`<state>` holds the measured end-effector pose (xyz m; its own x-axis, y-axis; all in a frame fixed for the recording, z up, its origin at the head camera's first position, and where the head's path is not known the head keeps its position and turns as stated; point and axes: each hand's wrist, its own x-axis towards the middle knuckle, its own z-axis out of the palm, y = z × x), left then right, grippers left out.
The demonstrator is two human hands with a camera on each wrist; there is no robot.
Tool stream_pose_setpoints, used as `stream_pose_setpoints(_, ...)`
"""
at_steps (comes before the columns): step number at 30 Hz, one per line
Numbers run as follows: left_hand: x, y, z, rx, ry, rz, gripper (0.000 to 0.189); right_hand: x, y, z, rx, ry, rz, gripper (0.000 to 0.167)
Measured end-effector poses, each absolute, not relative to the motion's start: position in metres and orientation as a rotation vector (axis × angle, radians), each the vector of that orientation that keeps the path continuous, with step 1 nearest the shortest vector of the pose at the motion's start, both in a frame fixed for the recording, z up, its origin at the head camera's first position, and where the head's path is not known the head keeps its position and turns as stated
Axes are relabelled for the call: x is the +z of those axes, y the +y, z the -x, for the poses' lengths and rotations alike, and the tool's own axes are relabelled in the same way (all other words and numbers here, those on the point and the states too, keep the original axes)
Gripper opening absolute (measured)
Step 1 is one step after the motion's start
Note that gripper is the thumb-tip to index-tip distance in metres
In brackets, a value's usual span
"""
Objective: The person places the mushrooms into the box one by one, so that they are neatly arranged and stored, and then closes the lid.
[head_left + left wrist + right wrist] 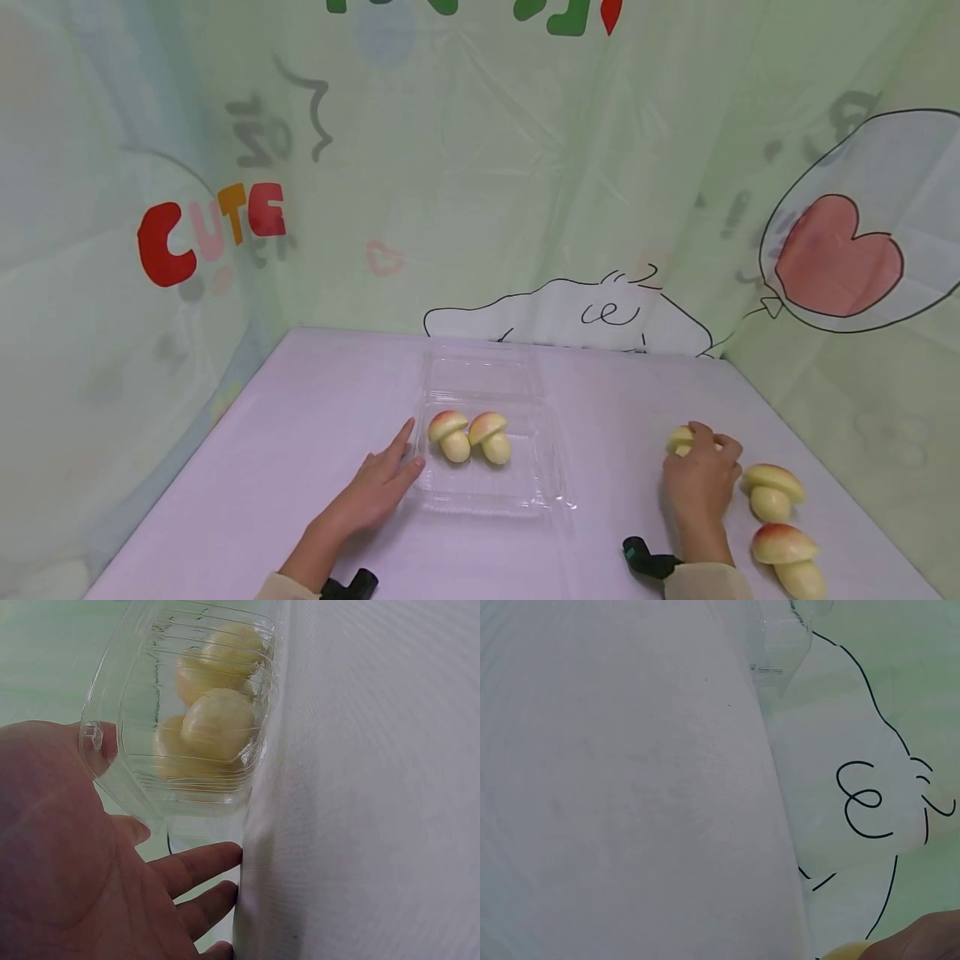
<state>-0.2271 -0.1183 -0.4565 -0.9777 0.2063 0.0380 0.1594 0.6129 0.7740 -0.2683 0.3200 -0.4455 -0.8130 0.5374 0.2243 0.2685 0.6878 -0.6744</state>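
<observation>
A clear plastic clamshell box [525, 493] lies with its lid laid back on the table. Inside it, two model mushrooms [454, 446] with reddish-yellow caps lean side by side. At the box's left edge is my left hand [372, 490], its fingers extended; the left wrist view shows the thumb by the box's rim and fingertips touching the table. To the right, my right hand [701, 482] grips another pale yellow mushroom [679, 438], mostly hidden under curled fingers. Only a sliver of that mushroom [846, 951] shows in the right wrist view.
Two more mushrooms, one yellow-capped [772, 492] and one red-tinged [789, 557], lie right of my right hand near the table's right side. A pale lilac table [615, 417] is enclosed by printed curtains [480, 183] at the back and sides.
</observation>
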Motion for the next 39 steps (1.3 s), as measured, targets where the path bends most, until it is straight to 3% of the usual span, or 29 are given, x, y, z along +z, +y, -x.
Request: stream_pose_setpoints(39,-0.458,-0.119,0.227,1.318,2.782,-0.320,0.067,-0.430,0.313,0.267,0.996,-2.372,0.587,0.060)
